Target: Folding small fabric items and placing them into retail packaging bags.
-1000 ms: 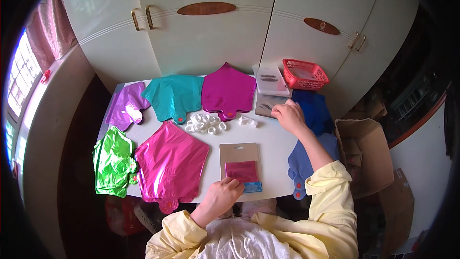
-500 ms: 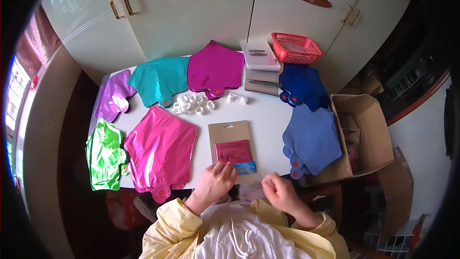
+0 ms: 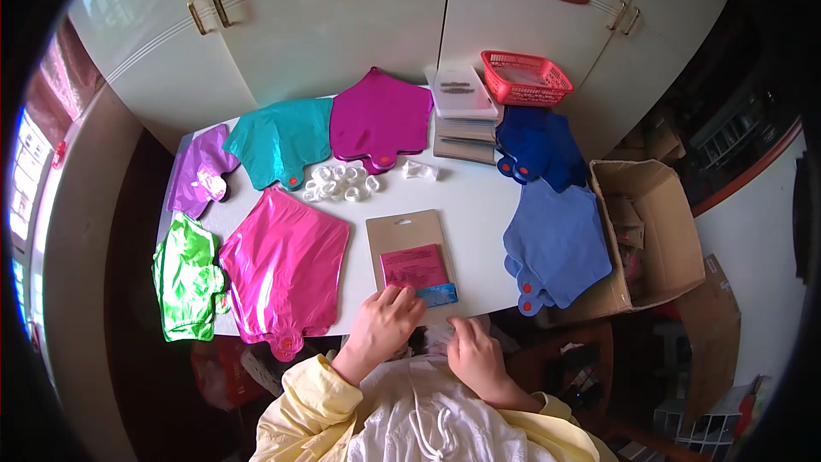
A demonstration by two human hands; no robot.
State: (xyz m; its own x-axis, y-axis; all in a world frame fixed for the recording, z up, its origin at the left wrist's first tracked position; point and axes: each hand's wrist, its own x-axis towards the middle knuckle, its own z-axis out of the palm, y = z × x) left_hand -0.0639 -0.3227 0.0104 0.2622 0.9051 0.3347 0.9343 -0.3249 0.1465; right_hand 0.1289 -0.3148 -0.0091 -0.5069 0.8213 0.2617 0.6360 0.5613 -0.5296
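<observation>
A flat package [image 3: 410, 231] with a brown back and a hanging slot lies at the middle of the table's front. On its lower half rests a dark pink folded packet [image 3: 414, 265], with a blue label [image 3: 438, 294] below it. My left hand [image 3: 386, 323] is closed at the package's lower left corner, fingertips bent against it. Just past the table's front edge, my right hand [image 3: 481, 361] has its fingers pinched together near some clear plastic; what lies between them is hidden.
Shiny flat foil balloons ring the table: green [image 3: 185, 278], pink [image 3: 286, 261], purple [image 3: 198, 171], teal [image 3: 282, 141], magenta [image 3: 381, 120], dark blue [image 3: 540, 144], light blue [image 3: 560, 244]. White rings [image 3: 340, 181], stacked packages [image 3: 464, 96], a red basket [image 3: 526, 81] and a cardboard box [image 3: 667, 239] stand around.
My right hand has moved left and toward me, its fingers now pinched near the table edge. My left hand stays at the package's corner. The view has shifted slightly.
</observation>
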